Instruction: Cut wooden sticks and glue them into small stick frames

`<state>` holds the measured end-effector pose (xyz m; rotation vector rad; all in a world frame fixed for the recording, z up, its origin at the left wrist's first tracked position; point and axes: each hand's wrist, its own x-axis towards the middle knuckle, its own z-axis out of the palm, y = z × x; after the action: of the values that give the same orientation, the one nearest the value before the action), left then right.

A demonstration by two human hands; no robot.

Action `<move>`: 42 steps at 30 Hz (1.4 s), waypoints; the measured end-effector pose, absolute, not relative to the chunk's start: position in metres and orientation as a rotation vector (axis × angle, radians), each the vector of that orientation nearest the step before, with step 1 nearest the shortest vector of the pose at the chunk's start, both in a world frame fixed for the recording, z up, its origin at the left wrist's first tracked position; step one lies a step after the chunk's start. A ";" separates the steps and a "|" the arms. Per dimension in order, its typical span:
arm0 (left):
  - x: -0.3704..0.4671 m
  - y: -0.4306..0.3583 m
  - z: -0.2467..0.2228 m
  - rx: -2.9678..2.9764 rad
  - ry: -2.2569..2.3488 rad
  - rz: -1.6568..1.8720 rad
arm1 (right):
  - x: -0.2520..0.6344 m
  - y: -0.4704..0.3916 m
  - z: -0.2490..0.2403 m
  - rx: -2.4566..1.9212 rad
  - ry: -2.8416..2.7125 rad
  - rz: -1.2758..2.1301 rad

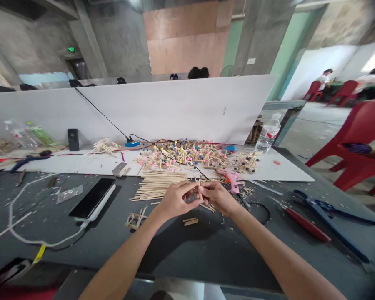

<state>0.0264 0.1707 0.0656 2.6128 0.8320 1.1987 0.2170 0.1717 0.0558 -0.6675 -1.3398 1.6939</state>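
Note:
My left hand point(178, 199) and my right hand point(218, 196) meet over the middle of the dark table, fingers pinched together. Between them is a small piece made of thin wooden sticks point(200, 192), partly covered by my fingers. Just behind lies a bundle of long wooden sticks point(158, 183). A few short cut sticks point(191, 221) rest on the table below my hands. To the left sits a small glued stick frame point(135, 221). A pink glue gun point(232, 177) lies beyond my right hand.
Behind is a heap of stick pieces with coloured balls point(187, 154). At left lies a phone point(93, 199) with a white cable point(11, 212). On the right are a red-handled tool point(308, 225), blue-handled pliers point(334, 229) and a water bottle point(268, 132). A white partition point(175, 108) stands behind.

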 end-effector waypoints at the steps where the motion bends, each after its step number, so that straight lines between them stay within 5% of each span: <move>1: 0.026 0.171 0.065 2.610 0.835 1.192 | 0.216 0.171 0.056 -0.664 -1.334 1.690; 42: 0.030 0.172 0.063 2.554 0.945 1.308 | 0.216 0.174 0.051 -0.711 -1.269 1.710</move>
<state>0.0302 0.1719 0.0633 2.5540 0.9446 1.3082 0.2161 0.1743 0.0508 -0.7108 -1.2689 1.7104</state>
